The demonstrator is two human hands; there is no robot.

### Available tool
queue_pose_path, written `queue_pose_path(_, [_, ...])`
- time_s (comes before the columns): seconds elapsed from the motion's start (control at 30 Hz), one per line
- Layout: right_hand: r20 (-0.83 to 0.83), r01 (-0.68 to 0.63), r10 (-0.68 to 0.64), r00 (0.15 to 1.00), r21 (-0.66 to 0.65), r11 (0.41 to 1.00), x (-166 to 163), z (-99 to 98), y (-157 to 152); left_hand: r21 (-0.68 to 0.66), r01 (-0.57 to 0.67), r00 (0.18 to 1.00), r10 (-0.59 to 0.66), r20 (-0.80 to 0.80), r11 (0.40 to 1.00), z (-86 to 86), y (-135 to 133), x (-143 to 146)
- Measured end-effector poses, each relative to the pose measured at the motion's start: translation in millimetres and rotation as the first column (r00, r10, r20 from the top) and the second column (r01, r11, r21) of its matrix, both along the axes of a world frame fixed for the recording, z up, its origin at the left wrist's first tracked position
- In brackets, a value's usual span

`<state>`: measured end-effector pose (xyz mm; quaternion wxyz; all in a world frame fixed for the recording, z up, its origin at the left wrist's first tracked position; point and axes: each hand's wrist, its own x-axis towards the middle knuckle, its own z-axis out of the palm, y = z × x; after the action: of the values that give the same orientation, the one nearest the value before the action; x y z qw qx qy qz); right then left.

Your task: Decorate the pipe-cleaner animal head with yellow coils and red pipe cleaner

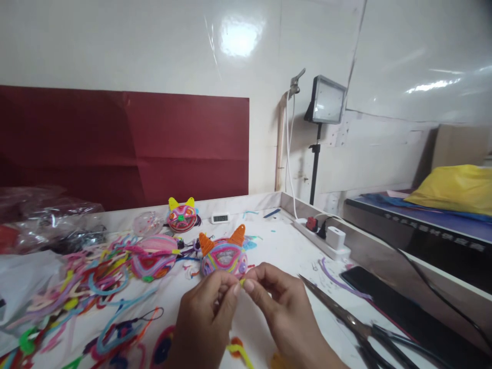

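Note:
My left hand point(209, 315) and my right hand point(286, 312) meet at the fingertips, pinching a small yellow pipe cleaner piece point(242, 282) between them. Most of that piece is hidden by the fingers. Just behind it sits a round craft face point(225, 256) with orange ears, covered in coiled pastel pipe cleaners. Another decorated face point(154, 256), pink and striped, lies to the left. Farther back is one with yellow ears point(182, 215). Below my hands, a yellow strip point(240, 352) runs by an orange piece, partly out of view.
Loose colored pipe cleaners point(105, 277) pile up at left beside plastic bags point(26, 287). Scissors point(351, 320) and a black phone point(388, 300) lie at right. A power strip point(326, 241) with cables follows the raised table edge. A small digital timer point(220, 218) stands at the back.

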<state>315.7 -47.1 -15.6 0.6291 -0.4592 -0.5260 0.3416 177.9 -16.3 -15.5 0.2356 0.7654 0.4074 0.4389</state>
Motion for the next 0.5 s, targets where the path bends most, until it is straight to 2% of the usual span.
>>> queue_pose_path(0.1, [-0.21,-0.059,0.047,0.976,-0.053,0.997,-3.7,-2.2,2.3,-0.052,-0.005,0.997,0.009,0.075,0.999,-1.3,-1.1,3.9])
queue_pose_path(0.2, [-0.222,-0.128,0.11,0.969,-0.069,0.989,-1.1,-1.9,4.4,-0.054,-0.02,0.996,0.025,0.086,0.998,0.3,-0.1,4.1])
queue_pose_path(0.27, [-0.103,-0.149,0.145,0.984,-0.036,0.988,3.1,-0.5,5.5,-0.022,-0.026,0.998,0.027,0.058,0.999,2.6,1.2,2.5])
queue_pose_path(0.33, [0.081,-0.124,0.12,0.99,0.054,0.991,7.7,1.6,5.9,0.031,-0.027,1.0,0.027,0.014,0.999,5.5,1.9,0.8])
queue_pose_path(0.43, [0.336,-0.106,0.026,0.941,0.222,0.969,12.6,4.8,4.7,0.113,-0.029,0.998,0.034,-0.047,0.993,9.3,1.6,-0.9])
queue_pose_path(0.5, [0.443,-0.122,-0.019,0.896,0.287,0.95,14.6,6.4,3.1,0.154,-0.019,0.997,0.031,-0.075,0.988,10.3,0.8,-1.5])
